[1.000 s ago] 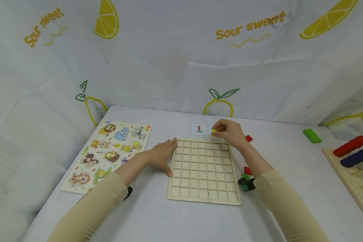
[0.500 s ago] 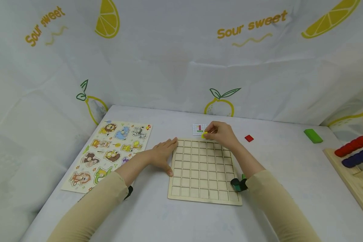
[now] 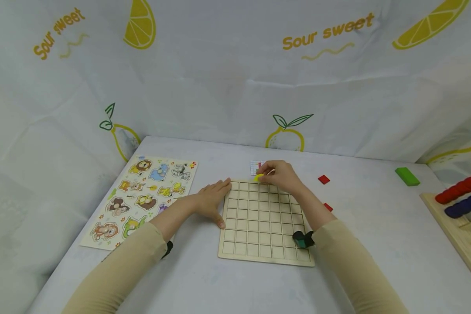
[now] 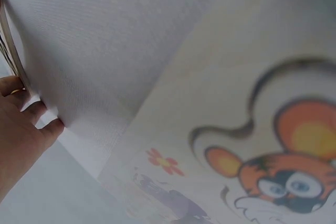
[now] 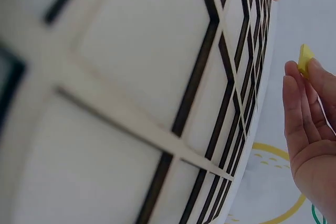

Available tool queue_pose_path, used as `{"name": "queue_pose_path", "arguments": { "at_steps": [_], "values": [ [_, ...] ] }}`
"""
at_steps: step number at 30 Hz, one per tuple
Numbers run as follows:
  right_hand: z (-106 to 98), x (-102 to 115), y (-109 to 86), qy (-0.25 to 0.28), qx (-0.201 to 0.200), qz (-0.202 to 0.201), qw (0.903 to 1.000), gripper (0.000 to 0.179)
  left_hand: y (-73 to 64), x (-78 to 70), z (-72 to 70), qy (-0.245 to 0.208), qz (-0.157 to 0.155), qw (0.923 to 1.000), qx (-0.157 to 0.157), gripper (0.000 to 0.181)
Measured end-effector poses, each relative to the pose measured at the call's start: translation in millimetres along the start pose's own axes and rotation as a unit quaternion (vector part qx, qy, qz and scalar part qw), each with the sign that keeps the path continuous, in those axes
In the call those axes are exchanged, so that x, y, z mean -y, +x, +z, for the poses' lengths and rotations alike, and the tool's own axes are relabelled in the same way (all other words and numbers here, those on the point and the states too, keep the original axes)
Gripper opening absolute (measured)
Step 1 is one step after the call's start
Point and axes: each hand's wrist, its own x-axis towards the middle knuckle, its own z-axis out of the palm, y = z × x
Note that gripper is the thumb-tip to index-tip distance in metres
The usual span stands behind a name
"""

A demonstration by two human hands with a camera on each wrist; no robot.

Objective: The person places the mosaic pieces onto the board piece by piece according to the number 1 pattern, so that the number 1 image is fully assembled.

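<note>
A square wooden grid board (image 3: pixel 259 224) lies on the table between the two hands. My left hand (image 3: pixel 211 203) rests at its left edge, fingers spread and thumb against the side; the left wrist view shows the fingers (image 4: pixel 50 129) by the board's edge. Between thumb and fingertips my right hand (image 3: pixel 280 175) pinches a small yellow tile (image 3: pixel 258 177), held over the board's far edge. In the right wrist view the yellow tile (image 5: pixel 304 59) stands out from the fingertips. Behind it lies a small pattern card (image 3: pixel 255 166), partly hidden by the right hand.
An animal puzzle board (image 3: pixel 162 165) lies at the left. Red tiles (image 3: pixel 323 179) lie right of the grid board, one partly behind the right forearm. A green block (image 3: pixel 407 176) and a wooden frame with red and blue beads (image 3: pixel 431 209) are farther right.
My right hand has moved left with the yellow tile, from right of the card to in front of it, now covering part of the card. The left hand has stayed in place.
</note>
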Motion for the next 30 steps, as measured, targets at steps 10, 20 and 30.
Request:
{"name": "queue_pose_path", "arguments": {
  "at_steps": [10,20,30],
  "values": [
    [3.2,-0.3,2.1,-0.023,0.045,-0.004,0.9987,0.012,-0.6,0.3,0.6,0.001,0.003,1.0,-0.003,0.127],
    [5.4,1.0,1.9,-0.05,0.093,-0.01,0.9944,0.009,-0.7,-0.4,0.4,0.008,0.005,0.9999,-0.006,0.127],
    [7.5,1.5,2.3,-0.072,0.117,-0.025,0.9901,0.007,-1.6,-1.0,-0.7,0.005,0.002,1.0,-0.004,0.127]
  ]
}}
